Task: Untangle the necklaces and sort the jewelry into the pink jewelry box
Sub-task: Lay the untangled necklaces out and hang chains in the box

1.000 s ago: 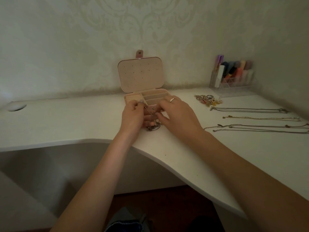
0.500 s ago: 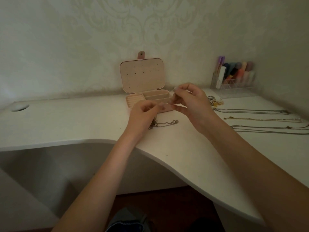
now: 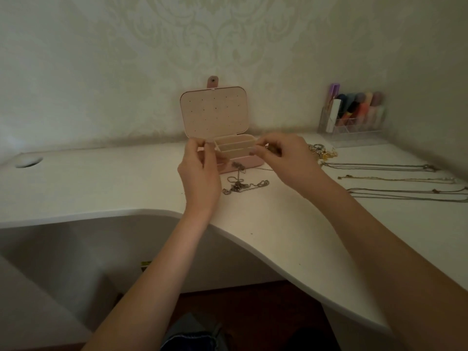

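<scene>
Both hands up in front of the pink box point(image 3: 240, 166), lid open, near desk point(image 3: 101, 188) back edge. Left hand point(image 3: 200, 171) and right hand point(image 3: 283, 158): fingertips pinched together, prob on a thin chain stretched between them, chain itself too fine to see. Tangled clump point(image 3: 239, 184) lies on desk just below. Straightened necklaces point(image 3: 395, 183) laid out toward right edge, small jewelry pile point(image 3: 321, 152) behind them. Box compartments look empty, so sorting not started; untangling maybe mostly done.

Your left hand point(image 3: 200, 173) and right hand point(image 3: 283, 160) are bare, forearms unsleeved; dark blue denim point(image 3: 190, 338) covers your lap.
</scene>
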Motion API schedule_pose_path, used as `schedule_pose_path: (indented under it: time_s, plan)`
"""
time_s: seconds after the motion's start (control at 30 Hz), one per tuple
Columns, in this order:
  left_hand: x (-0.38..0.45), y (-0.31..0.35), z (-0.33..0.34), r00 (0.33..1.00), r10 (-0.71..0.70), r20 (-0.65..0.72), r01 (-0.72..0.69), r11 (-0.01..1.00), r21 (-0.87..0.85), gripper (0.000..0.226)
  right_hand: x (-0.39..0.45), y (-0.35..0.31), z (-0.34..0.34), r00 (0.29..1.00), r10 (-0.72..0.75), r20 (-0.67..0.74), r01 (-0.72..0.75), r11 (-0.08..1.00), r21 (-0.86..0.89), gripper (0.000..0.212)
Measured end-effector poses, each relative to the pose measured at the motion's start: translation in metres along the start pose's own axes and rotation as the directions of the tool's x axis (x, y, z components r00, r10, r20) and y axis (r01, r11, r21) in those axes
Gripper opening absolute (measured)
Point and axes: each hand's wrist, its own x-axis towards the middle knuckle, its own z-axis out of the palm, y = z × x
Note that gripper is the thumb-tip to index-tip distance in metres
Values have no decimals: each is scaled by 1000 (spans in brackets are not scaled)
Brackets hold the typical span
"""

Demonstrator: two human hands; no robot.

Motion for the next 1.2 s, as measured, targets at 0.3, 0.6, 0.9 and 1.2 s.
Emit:
schedule_pose_path:
  time_s: [0.3,0.6,0.9,1.2]
  plan:
    - [16,-14,1,927,-370,68,376,910,-176,25,4,-13,-10,953,270,136,-263,515,816,27]
    - [15,-10,-3,907,-420,-37,405,892,-202,30,11,6,-28,900,436,27,-223,407,886,24]
    - [13,-7,-4,951,-308,24,308,951,19,32,12,24,-51,833,543,-106,-211,489,846,27]
    - [-6,-5,6,595,-86,799,-361,860,361,20,11,8,-50,942,334,-38,-196,636,746,27]
